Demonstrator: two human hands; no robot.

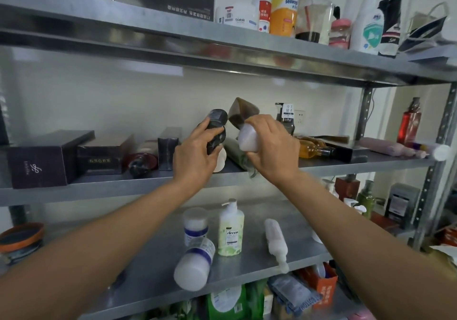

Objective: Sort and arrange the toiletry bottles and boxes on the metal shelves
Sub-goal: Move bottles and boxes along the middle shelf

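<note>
Left grip [195,156] is curling round a dark bottle [217,124] | right grip [274,146] is clasping a brown bottle [243,112], apparently by its white cap | both bottles are hanging above the middle shelf [99,186], held clear for regrouping, I judge.

Pale off-white wall [123,102] behind shelving. White wall socket [300,117] at middle-tier height. Grey metal shelf unit [99,191], several tiers. Perforated front upright [430,183] at right, rear post [363,112] behind. Soft even light, dull sheen on steel.
</note>
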